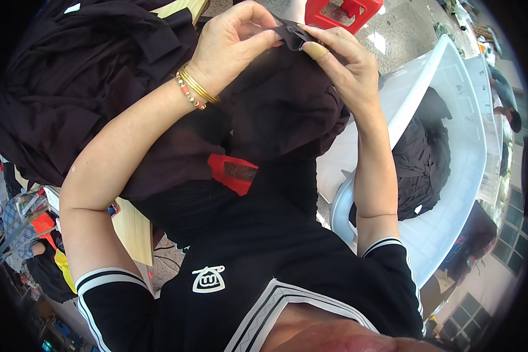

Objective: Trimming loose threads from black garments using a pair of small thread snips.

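Observation:
Both hands are raised at the top of the view, pinching the edge of a dark garment (290,36) between them. My left hand (234,44) grips its left side with thumb and fingers. On the other side, my right hand (349,64) pinches the folded edge; a tan wrap covers its thumb. Dark purple-black cloth (276,105) hangs below the hands and spreads over my lap. The exact part of the garment between my fingertips is too small to make out.
A heap of dark garments (76,88) lies at the left. To the right stands a large white plastic bin (466,146) holding more dark clothes (419,170). A red plastic stool (343,14) is beyond my hands. Another person (504,97) is at the far right.

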Motion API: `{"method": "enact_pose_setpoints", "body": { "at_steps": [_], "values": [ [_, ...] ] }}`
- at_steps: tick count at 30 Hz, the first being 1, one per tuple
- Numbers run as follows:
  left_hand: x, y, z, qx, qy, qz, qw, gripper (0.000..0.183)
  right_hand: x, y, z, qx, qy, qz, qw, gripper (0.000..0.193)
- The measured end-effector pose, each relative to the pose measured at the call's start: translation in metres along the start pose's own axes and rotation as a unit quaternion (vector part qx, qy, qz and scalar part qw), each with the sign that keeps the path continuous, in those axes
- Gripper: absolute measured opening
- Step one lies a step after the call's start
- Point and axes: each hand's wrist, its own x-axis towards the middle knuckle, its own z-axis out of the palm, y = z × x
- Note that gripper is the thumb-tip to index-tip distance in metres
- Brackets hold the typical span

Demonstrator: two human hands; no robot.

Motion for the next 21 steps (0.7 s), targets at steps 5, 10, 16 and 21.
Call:
{"method": "enact_pose_setpoints", "body": {
  "at_steps": [5, 10, 16, 21],
  "values": [
    [0.003, -0.011, 0.002, -0.07, -0.01, 0.065, 0.995, 0.01, 0.001, -0.001, 0.002, -0.008, 0.004, -0.016, 1.0, 0.027],
    [0.003, -0.008, 0.001, -0.049, -0.019, 0.061, 0.997, 0.01, 0.001, -0.001, 0.003, -0.029, 0.016, -0.038, 0.999, 0.025],
    [0.005, -0.01, 0.0, -0.061, -0.035, 0.08, 0.994, 0.016, 0.002, 0.0, 0.004, -0.031, 0.024, -0.042, 0.998, 0.024],
    [0.002, 0.003, 0.004, 0.003, -0.04, -0.009, 0.999, 0.024, 0.001, 0.002, -0.001, 0.012, 0.082, 0.002, 0.997, 0.026]
  ]
}}
